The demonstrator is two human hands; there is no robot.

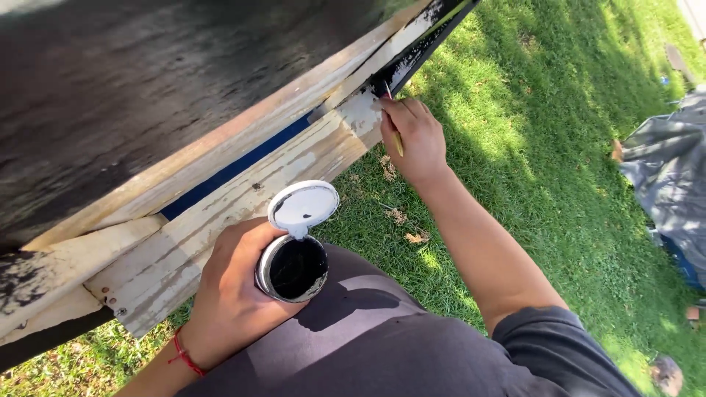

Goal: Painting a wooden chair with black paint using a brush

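Note:
My left hand (234, 294) grips a small round jar of black paint (293, 267), its white flip lid (302, 205) standing open above it. The jar rests over my lap, close to a weathered wooden frame (220, 213). My right hand (413, 136) holds a thin paintbrush (393, 125) with a yellow handle, its tip against the frame's edge where fresh black paint (412, 51) meets bare whitish wood. A large black-painted board (162, 81) fills the upper left. A red string bracelet (185, 358) is on my left wrist.
Green grass (544, 147) in sun and shade lies below and to the right. A grey tarp (669, 184) with something blue under it sits at the right edge. A blue strip (235, 167) shows between the frame's boards.

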